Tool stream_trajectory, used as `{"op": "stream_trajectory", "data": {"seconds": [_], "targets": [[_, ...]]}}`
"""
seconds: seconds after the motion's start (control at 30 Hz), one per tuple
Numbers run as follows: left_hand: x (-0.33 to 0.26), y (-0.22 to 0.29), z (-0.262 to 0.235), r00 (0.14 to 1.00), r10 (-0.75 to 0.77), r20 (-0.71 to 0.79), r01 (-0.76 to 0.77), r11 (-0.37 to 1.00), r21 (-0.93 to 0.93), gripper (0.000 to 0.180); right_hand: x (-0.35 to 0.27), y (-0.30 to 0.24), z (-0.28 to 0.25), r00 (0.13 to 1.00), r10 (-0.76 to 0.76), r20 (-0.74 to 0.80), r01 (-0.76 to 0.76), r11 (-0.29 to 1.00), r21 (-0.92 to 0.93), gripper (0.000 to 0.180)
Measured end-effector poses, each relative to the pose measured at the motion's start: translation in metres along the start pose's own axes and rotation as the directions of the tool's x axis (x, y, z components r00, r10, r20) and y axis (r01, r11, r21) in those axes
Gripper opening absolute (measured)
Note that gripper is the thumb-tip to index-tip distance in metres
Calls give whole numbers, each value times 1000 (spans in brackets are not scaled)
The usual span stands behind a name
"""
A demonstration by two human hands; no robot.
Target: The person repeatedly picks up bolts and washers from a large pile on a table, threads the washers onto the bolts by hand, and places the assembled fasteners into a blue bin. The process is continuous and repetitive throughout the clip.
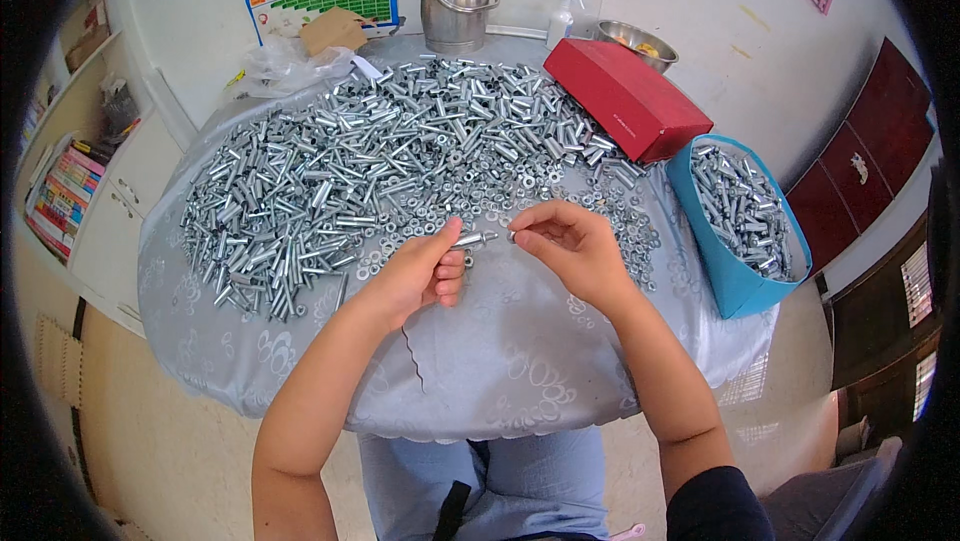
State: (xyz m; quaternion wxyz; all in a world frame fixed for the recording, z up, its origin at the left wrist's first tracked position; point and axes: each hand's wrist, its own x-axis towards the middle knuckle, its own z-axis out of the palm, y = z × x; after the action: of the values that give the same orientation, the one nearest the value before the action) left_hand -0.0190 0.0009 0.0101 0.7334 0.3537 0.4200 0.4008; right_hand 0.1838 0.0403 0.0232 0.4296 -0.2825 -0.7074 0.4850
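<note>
My left hand (415, 273) is closed around a silver expansion bolt (477, 239), whose narrow end points right. Facing that end, a short gap away, the thumb and forefinger of my right hand (580, 249) pinch a small metal piece that looks like a nut (512, 236). Both hands hover over the near edge of a heap of metal sleeves and bolts (320, 161). Loose nuts and washers (632, 246) lie scattered around and beyond my fingers. My left fingers hide the rear of the bolt.
A blue fabric bin (745, 296) full of assembled bolts stands at the table's right edge. Behind it lies a red box (630, 96). A steel pot (456, 6), spray bottle (563, 19), metal bowl (640, 41) and plastic bag (285, 66) line the far side of the cloth-covered table (450, 396).
</note>
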Motion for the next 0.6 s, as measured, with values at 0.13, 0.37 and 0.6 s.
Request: {"op": "stream_trajectory", "data": {"seconds": [0.13,0.37,0.6], "targets": [[-1,0,2,1000,-10,-4,10,1000,27,46,1,-2,3,991,128,32,-131,984,123,15],[-2,-1,2,999,-34,20,34,999,33,46,3,1,2,960,251,122,-275,920,277,16],[-5,3,4,994,-46,101,46,999,1,47,3,1,-1,912,347,220,-411,796,445,17]]}}
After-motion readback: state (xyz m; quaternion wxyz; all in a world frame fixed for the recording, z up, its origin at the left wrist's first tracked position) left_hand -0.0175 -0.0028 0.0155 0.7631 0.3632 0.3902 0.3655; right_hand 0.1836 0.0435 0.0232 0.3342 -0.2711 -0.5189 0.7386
